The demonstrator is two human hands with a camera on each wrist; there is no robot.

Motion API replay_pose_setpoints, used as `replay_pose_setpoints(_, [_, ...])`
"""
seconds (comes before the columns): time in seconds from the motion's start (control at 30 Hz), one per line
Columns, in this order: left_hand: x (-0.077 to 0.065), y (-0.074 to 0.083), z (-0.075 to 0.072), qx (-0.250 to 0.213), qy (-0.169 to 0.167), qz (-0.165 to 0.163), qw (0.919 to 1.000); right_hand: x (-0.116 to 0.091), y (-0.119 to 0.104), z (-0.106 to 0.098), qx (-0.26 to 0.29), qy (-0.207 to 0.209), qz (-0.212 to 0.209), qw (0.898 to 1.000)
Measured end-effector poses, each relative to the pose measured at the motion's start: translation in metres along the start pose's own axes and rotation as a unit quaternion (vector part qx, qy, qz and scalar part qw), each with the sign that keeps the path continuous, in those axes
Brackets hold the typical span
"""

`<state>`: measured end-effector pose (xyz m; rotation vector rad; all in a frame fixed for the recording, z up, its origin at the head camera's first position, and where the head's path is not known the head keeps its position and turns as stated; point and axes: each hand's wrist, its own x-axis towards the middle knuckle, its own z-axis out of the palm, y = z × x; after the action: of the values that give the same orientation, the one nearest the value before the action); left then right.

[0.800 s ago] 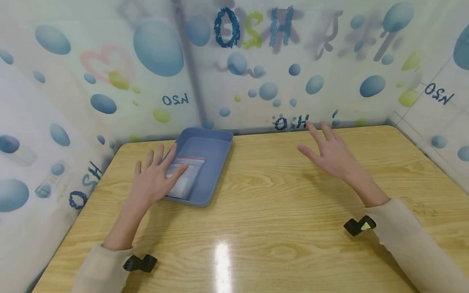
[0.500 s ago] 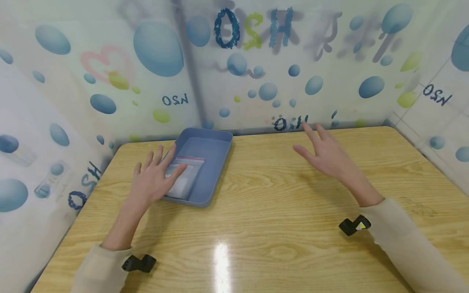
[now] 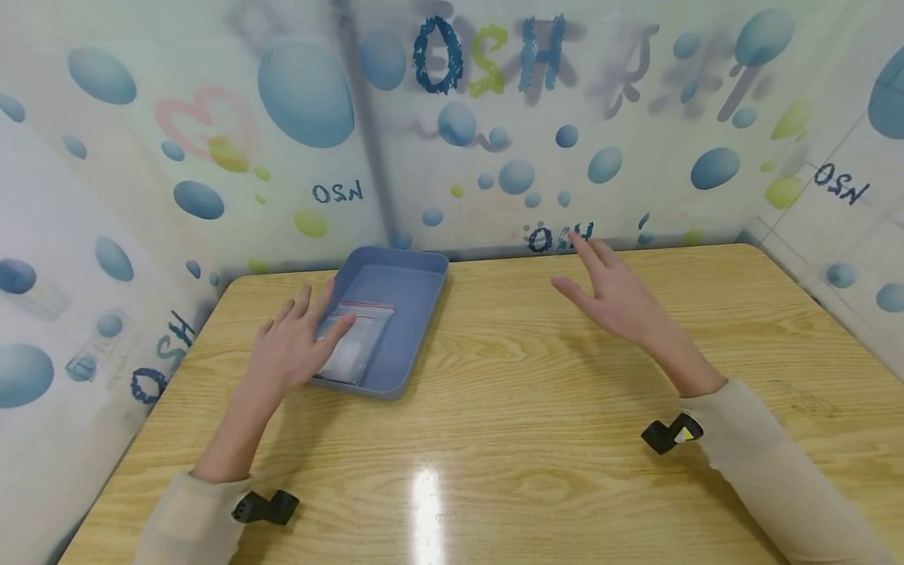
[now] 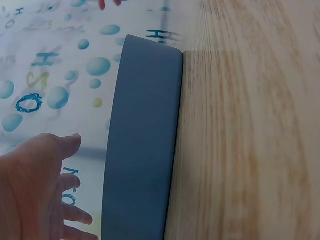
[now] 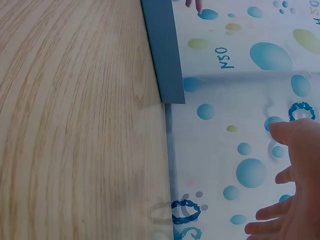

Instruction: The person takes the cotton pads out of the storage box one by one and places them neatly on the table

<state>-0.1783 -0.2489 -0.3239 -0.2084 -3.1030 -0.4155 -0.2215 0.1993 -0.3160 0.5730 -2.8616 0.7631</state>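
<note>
A blue-grey plastic tray point(image 3: 406, 314) lies at the back left of the table. Clear zip bags point(image 3: 360, 341) with red seal lines rest in its left part; the left hand partly covers them, and their number is unclear. My left hand point(image 3: 289, 349) hovers above the tray's left side, fingers spread, holding nothing. In the left wrist view the same hand point(image 4: 40, 180) appears beside the tray's outer wall point(image 4: 142, 135). My right hand point(image 3: 621, 302) is in the air over the table's right half, thumb apart from the fingers, with nothing in it.
The wooden table point(image 3: 494, 408) carries the tray. White sheeting point(image 3: 487, 204) printed with blue bubbles and letters walls off its back and sides. A small black camera point(image 3: 671, 433) sits at the right wrist, another black camera point(image 3: 264, 508) at the left.
My right hand has drifted left, toward the middle of the table. The left hand has shifted very slightly left and down. The tray and bags have stayed put.
</note>
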Motion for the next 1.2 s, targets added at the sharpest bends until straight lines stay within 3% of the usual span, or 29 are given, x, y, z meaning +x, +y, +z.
replay_pose_setpoints(0.73, [0.002,-0.010,0.003,-0.020,0.019,-0.014,0.9995,0.012,-0.022,0.023,0.071,-0.024,-0.014,0.997])
replay_pose_setpoints(1.2, [0.004,-0.016,0.003,-0.045,0.017,-0.041,0.9980,0.020,-0.039,0.037,0.127,-0.028,-0.033,0.991])
